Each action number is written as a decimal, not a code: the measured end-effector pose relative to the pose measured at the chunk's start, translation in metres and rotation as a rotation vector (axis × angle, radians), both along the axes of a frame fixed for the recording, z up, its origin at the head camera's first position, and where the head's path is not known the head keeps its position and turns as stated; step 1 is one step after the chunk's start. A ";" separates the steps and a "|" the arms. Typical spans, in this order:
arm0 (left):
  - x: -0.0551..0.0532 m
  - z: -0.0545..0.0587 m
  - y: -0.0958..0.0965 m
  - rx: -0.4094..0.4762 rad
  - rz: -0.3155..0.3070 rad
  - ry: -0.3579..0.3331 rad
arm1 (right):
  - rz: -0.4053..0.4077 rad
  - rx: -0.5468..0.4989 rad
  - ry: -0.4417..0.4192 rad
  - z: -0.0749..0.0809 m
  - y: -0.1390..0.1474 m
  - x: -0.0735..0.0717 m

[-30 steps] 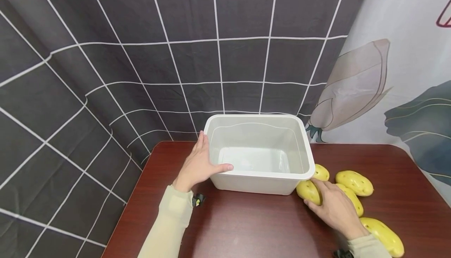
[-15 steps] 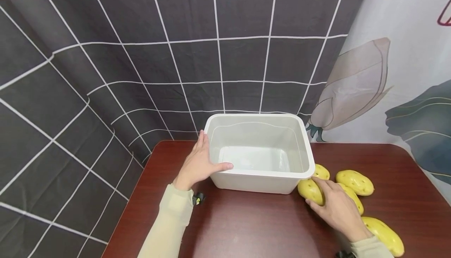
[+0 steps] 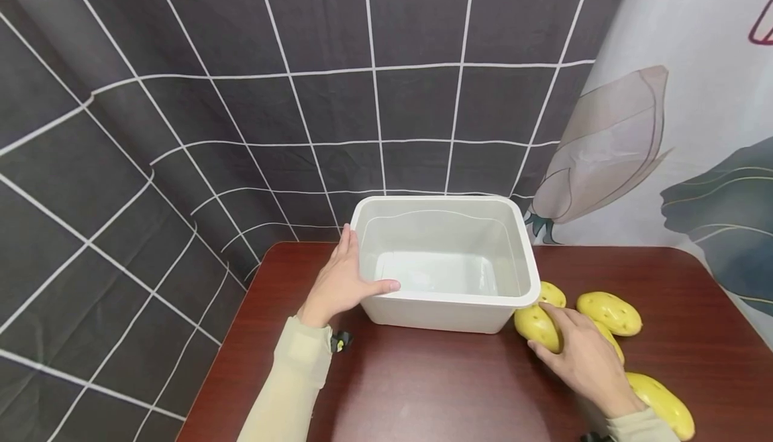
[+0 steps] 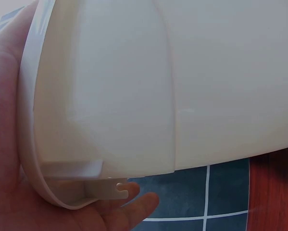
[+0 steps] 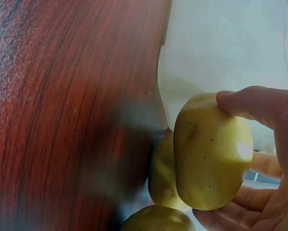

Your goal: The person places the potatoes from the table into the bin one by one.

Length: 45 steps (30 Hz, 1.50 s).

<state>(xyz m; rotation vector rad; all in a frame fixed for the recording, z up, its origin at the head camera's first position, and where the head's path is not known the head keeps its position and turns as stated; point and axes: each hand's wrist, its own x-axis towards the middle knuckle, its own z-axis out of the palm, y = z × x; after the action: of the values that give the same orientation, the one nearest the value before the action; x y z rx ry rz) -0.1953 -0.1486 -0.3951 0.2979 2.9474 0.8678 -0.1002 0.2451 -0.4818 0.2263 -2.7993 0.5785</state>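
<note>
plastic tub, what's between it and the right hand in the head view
In the head view, a yellow potato lies between the plastic tub and the right hand, which holds it; a second potato shows partly behind.

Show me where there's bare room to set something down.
Bare: the table in front of the bin, between the left sleeve and right hand; also the bin's visible floor. Crowded: right of the bin, where potatoes cluster around that hand.
</note>
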 end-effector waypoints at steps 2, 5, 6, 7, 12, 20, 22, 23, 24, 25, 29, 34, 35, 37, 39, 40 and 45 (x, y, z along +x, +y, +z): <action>0.000 0.000 0.000 0.002 -0.002 0.001 | -0.003 0.001 0.013 0.000 0.001 0.000; 0.000 -0.001 0.001 0.000 -0.004 0.004 | -0.011 0.000 0.013 -0.001 0.002 0.001; 0.000 -0.001 0.001 0.000 -0.005 0.004 | -0.014 -0.001 0.010 -0.001 0.002 0.001; 0.000 -0.001 0.001 -0.001 -0.006 0.004 | -0.015 -0.001 0.014 0.000 0.002 0.001; 0.000 -0.002 0.000 0.002 -0.004 0.005 | -0.017 -0.012 0.056 0.002 0.002 0.000; 0.001 -0.003 0.000 0.009 0.004 0.001 | -0.005 -0.053 0.074 0.007 0.002 0.001; 0.001 -0.003 0.000 0.013 0.004 0.001 | -0.012 -0.074 0.062 0.008 0.003 0.002; 0.001 -0.003 0.000 0.016 0.003 0.002 | -0.019 -0.085 0.059 0.009 0.004 0.003; 0.002 -0.003 0.001 0.017 0.002 0.003 | -0.023 -0.098 0.058 0.009 0.005 0.004; 0.002 -0.003 0.001 0.018 0.002 0.003 | -0.027 -0.110 0.058 0.010 0.006 0.005; 0.003 -0.003 0.002 0.017 -0.002 0.009 | -0.039 -0.131 0.064 0.011 0.010 0.006; 0.001 -0.002 0.001 0.002 -0.007 0.022 | -0.044 -0.135 0.072 0.010 0.012 0.007; 0.000 -0.001 0.000 0.000 -0.008 0.025 | -0.043 -0.139 0.073 0.010 0.012 0.007; 0.000 -0.001 0.000 -0.002 -0.006 0.026 | -0.043 -0.138 0.070 0.009 0.012 0.007; -0.001 -0.001 -0.001 -0.002 -0.006 0.021 | -0.048 -0.132 0.065 0.009 0.013 0.007; -0.001 -0.002 -0.001 -0.001 -0.007 0.019 | -0.049 -0.132 0.064 0.009 0.013 0.007; -0.001 -0.003 -0.001 0.000 -0.009 0.027 | -0.051 -0.136 0.084 0.009 0.014 0.007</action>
<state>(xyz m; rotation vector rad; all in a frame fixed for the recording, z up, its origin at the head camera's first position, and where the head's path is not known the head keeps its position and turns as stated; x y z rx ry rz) -0.1963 -0.1494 -0.3980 0.3250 2.9680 0.8698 -0.0937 0.2589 -0.4726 0.1469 -2.6637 0.7263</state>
